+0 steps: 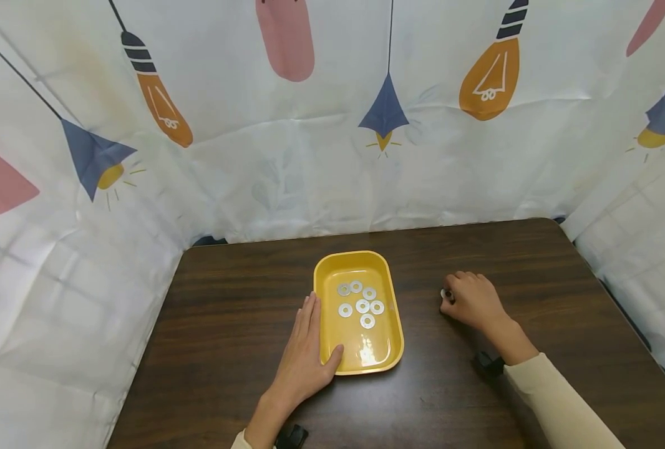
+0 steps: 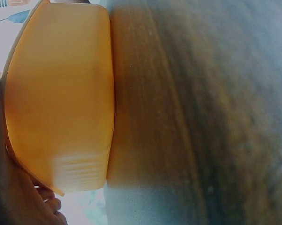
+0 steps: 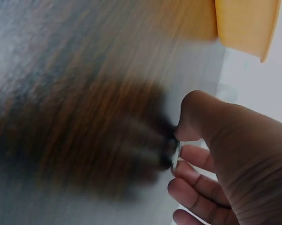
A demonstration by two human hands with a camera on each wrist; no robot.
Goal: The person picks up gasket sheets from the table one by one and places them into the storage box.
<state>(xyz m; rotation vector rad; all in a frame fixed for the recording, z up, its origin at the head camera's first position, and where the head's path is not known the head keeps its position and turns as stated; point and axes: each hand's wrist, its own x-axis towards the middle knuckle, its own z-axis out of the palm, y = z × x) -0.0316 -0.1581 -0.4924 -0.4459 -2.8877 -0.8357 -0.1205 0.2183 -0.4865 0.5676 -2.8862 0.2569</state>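
Observation:
A yellow tray [image 1: 385, 349] lies on the table, with several flat metal washers [image 1: 367, 321] grouped in its upper and middle part. My left hand [image 1: 304, 355] rests along the tray's left side, fingers straight and thumb over the near rim. From the left wrist view, the tray's side wall [image 2: 61, 93] stands close beside that hand. Off to the right of the tray, my right hand [image 1: 473, 299] is low over the table. It pinches a washer [image 3: 177, 155] that is seen edge-on at the fingertips in the right wrist view.
The dark wood-grain table [image 1: 242, 312] reaches back to a white curtain [image 1: 332, 174] printed with lamps and bulbs, which also hangs at both sides. Each wrist carries a small black device, one of them at the right wrist [image 1: 488, 363].

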